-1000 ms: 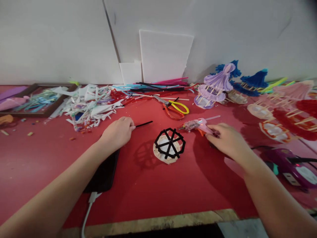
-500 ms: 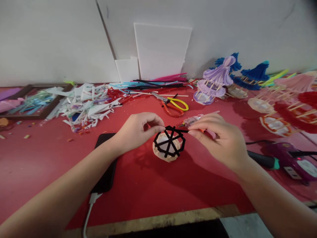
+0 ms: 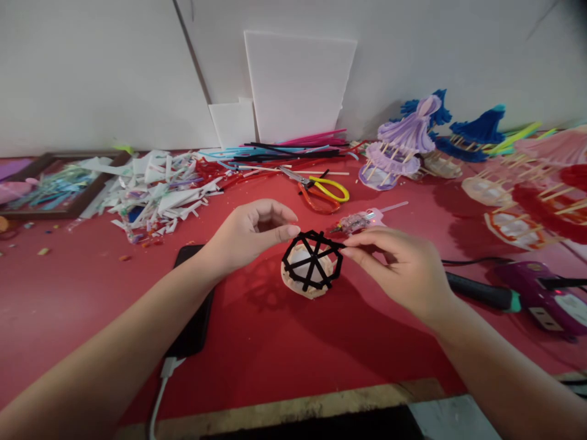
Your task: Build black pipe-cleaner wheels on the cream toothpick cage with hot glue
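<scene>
A black wheel-shaped frame (image 3: pixel 313 259) with spokes, seemingly made of pipe cleaners, stands above a small cream-coloured round base (image 3: pixel 293 282) with a whitish middle. My left hand (image 3: pixel 257 235) is at the upper left of the frame, thumb and fingertips closed at its rim; the exact grip is hard to see. At the upper right, my right hand (image 3: pixel 397 266) pinches the end of a black pipe cleaner (image 3: pixel 337 244) lying along the rim. Just behind that hand lies a pink glue gun-like tool or wrapped item (image 3: pixel 360 222), partly hidden.
Yellow-and-orange-handled pliers (image 3: pixel 316 189) lie behind the frame, before a bundle of pipe cleaners (image 3: pixel 284 153). White scraps (image 3: pixel 160 189) pile up at left, near a phone (image 3: pixel 190 324) on a cable. At right are tasselled carousel-like models (image 3: pixel 408 134) and a purple power strip (image 3: pixel 536 293).
My right hand has moved slightly left, closer to the frame, and less black pipe cleaner sticks out beyond the rim. My left hand has shifted slightly up and left.
</scene>
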The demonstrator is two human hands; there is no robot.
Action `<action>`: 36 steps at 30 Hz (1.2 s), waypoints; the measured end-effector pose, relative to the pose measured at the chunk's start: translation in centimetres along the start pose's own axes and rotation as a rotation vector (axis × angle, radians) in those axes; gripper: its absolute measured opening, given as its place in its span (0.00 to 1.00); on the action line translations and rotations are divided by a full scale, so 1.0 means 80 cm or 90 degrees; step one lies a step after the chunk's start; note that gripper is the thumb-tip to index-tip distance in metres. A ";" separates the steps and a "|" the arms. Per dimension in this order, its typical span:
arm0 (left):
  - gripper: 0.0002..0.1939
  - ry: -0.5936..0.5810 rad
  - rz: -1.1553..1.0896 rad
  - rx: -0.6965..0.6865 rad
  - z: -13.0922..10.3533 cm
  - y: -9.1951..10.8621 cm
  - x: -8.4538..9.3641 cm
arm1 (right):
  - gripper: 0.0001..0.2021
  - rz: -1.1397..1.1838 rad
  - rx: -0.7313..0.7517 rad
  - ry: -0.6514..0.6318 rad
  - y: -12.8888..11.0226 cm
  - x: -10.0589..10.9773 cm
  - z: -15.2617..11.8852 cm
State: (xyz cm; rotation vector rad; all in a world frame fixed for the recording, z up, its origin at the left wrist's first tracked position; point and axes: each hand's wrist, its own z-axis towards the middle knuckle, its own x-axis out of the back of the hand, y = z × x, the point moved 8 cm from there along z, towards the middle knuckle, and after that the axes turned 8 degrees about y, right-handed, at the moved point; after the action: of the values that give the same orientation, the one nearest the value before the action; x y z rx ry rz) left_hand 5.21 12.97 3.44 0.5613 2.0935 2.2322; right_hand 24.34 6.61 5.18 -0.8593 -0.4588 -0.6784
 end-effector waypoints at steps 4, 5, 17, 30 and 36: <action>0.15 0.031 -0.014 0.009 -0.005 -0.005 0.007 | 0.06 0.018 -0.052 -0.032 0.004 -0.003 -0.005; 0.15 0.035 -0.021 0.017 -0.006 -0.007 0.008 | 0.07 0.043 -0.074 -0.044 0.005 -0.005 -0.006; 0.16 0.012 -0.114 0.151 -0.010 -0.038 0.004 | 0.12 0.219 -0.283 -0.168 0.019 -0.027 -0.023; 0.18 -0.008 -0.164 0.189 -0.008 -0.048 -0.004 | 0.12 0.214 -0.321 -0.185 0.025 -0.030 -0.026; 0.18 -0.013 -0.170 0.193 -0.007 -0.051 -0.006 | 0.12 0.203 -0.326 -0.197 0.028 -0.032 -0.031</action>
State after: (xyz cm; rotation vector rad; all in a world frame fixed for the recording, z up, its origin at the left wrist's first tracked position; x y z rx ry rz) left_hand 4.58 12.71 -0.62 0.2886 2.3518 1.7777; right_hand 24.34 6.60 0.98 -1.4994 -0.4150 -0.3677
